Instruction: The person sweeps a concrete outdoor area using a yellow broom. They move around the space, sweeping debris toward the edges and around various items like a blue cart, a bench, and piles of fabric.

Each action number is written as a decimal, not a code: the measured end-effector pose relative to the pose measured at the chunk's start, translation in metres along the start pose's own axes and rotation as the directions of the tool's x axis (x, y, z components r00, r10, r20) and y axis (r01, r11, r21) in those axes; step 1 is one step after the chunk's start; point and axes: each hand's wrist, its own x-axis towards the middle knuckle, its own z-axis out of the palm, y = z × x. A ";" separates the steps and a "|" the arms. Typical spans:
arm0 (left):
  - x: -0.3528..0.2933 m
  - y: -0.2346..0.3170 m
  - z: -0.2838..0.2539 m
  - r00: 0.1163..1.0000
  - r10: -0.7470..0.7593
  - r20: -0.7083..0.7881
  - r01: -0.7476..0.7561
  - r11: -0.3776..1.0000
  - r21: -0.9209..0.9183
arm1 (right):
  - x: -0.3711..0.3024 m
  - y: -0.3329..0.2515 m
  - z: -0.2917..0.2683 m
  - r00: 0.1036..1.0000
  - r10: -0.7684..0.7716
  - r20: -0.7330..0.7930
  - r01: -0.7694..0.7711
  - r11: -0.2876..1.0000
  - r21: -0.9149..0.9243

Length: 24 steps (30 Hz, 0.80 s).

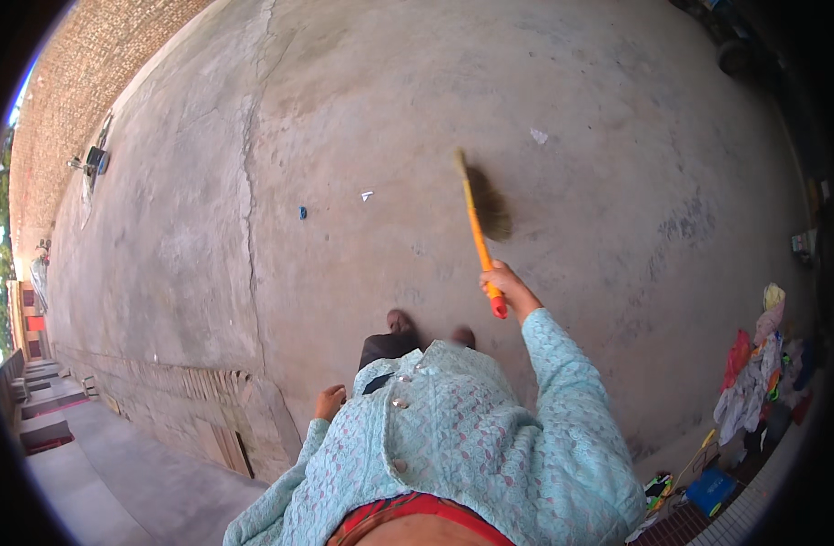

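My right hand [506, 283] is wrapped round the orange handle of a broom [479, 235], just above its red end cap. The broom points away from me, and its brownish bristles, smeared by motion, fan out to the right over the concrete floor [362, 109]. Beyond the bristles, a little to the right, lies a pale scrap of paper [539, 136]. A small white scrap [367, 196] and a small blue scrap [302, 213] lie left of the broom. By my left side hangs my left hand [330, 401], its fingers curled in and nothing visible in them.
A crack [248, 182] runs along the floor on the left. Heaped clothes [752, 387] and a blue box [711, 491] are at the right. Dark objects [733, 56] line the far right. A brick wall [80, 91] rises at the far left, and my shoes [400, 320] stand below me.
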 end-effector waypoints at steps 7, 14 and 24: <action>0.087 0.030 0.017 0.991 0.093 0.098 -0.090 0.995 -0.035 | 0.021 -0.078 0.051 0.974 0.065 0.217 -0.083 0.994 0.075; 0.173 0.137 0.019 0.974 -0.090 0.206 0.132 0.971 -0.201 | -0.030 -0.130 0.033 0.990 -0.004 0.144 0.000 1.000 0.028; 0.222 0.251 0.049 0.990 -0.035 0.136 0.053 0.990 -0.129 | -0.079 -0.145 -0.076 0.921 -0.108 -0.374 0.103 0.994 -0.034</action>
